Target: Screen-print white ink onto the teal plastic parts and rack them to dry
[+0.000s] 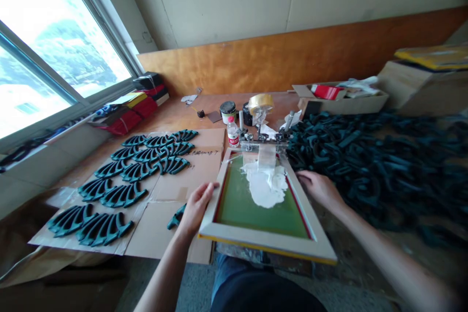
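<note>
A screen-printing frame [268, 249] with green mesh lies in front of me, a white mass of ink [268, 192] on it. A pale, flat squeegee-like blade [267, 156] rests in the ink near the clamp [261, 145] at the back. My left hand [197, 204] is at the frame's left edge, fingers curled in; what they grip is hidden. My right hand [320, 187] is at the right edge, fingers pressed together, their hold also unclear. Beside my left hand, partly covered by it, is a dark green ribbed piece [176, 218] on the cardboard [171, 195].
Several rows of dark green fan-shaped pieces [124, 195] lie on the cardboard at left. A large heap of dark green pieces [347, 165] spreads at right. Behind are a plastic bottle [233, 134], a can [228, 112], a tape roll [261, 102] and an open carton [351, 104].
</note>
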Action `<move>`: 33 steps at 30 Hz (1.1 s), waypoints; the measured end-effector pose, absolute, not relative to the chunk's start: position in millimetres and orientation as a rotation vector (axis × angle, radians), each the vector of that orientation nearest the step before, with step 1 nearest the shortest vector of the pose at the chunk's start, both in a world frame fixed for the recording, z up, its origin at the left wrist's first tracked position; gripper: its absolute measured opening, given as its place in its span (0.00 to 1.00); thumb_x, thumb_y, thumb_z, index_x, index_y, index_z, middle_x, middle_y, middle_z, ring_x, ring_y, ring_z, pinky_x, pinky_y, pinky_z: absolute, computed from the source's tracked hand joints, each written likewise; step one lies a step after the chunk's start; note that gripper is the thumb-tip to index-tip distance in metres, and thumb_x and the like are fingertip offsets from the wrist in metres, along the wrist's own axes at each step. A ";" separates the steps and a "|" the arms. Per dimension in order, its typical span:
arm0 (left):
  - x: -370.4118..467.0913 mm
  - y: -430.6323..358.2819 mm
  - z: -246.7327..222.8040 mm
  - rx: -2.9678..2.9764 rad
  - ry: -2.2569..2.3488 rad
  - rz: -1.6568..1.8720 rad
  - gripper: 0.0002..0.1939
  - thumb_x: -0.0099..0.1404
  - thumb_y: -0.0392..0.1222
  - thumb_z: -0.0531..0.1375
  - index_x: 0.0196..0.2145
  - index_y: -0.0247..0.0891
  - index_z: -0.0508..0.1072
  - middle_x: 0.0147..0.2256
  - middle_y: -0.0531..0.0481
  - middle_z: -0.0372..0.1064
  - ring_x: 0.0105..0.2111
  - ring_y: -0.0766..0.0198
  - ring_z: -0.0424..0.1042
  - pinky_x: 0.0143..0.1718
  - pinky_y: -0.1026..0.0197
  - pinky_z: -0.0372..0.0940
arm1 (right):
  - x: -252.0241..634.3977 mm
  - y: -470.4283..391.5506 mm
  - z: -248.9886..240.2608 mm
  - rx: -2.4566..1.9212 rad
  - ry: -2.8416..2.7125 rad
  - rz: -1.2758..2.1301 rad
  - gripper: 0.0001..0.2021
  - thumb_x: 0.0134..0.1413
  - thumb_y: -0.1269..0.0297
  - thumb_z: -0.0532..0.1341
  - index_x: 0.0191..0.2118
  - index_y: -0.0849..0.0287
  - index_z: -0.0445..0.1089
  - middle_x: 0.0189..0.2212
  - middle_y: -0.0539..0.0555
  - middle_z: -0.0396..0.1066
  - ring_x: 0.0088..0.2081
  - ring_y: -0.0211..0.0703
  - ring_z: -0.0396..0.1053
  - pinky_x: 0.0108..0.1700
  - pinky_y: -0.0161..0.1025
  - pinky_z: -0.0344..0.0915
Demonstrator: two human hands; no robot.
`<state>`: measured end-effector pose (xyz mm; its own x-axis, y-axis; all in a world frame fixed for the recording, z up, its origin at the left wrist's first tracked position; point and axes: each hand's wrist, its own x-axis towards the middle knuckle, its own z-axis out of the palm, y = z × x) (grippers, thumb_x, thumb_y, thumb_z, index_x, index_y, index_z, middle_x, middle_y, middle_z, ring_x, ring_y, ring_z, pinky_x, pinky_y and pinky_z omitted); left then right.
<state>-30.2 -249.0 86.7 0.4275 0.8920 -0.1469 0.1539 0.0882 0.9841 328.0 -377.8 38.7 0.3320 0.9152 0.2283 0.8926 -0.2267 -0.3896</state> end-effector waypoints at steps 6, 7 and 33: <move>-33.2 -261.8 -7.5 1.437 1.184 0.560 0.37 0.58 0.58 0.59 0.61 0.37 0.62 0.25 0.53 0.70 0.26 0.64 0.68 0.27 0.65 0.61 | 289.7 -316.0 81.8 -2.049 -1.890 -0.106 0.23 0.50 0.64 0.65 0.52 0.57 0.65 0.49 0.59 0.66 0.50 0.51 0.64 0.48 0.43 0.65; -32.1 -260.1 -14.7 1.455 1.203 0.552 0.36 0.58 0.57 0.59 0.60 0.37 0.62 0.25 0.53 0.70 0.26 0.64 0.68 0.27 0.65 0.61 | 276.8 -310.6 80.4 -2.073 -1.981 -0.070 0.18 0.49 0.66 0.65 0.48 0.58 0.67 0.45 0.58 0.68 0.48 0.51 0.65 0.46 0.42 0.65; -34.6 -255.7 6.1 1.376 1.136 0.495 0.37 0.56 0.60 0.61 0.58 0.37 0.65 0.23 0.54 0.68 0.21 0.67 0.65 0.21 0.67 0.56 | 265.0 -334.7 77.8 -1.774 -2.063 0.227 0.20 0.54 0.65 0.62 0.53 0.51 0.66 0.41 0.51 0.72 0.41 0.43 0.70 0.44 0.38 0.65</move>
<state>-34.6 -255.7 6.1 0.4283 0.8390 -0.3356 0.3254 0.2033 0.9235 265.0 -334.7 77.8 -0.1075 0.9741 0.1987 0.9076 0.1777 -0.3804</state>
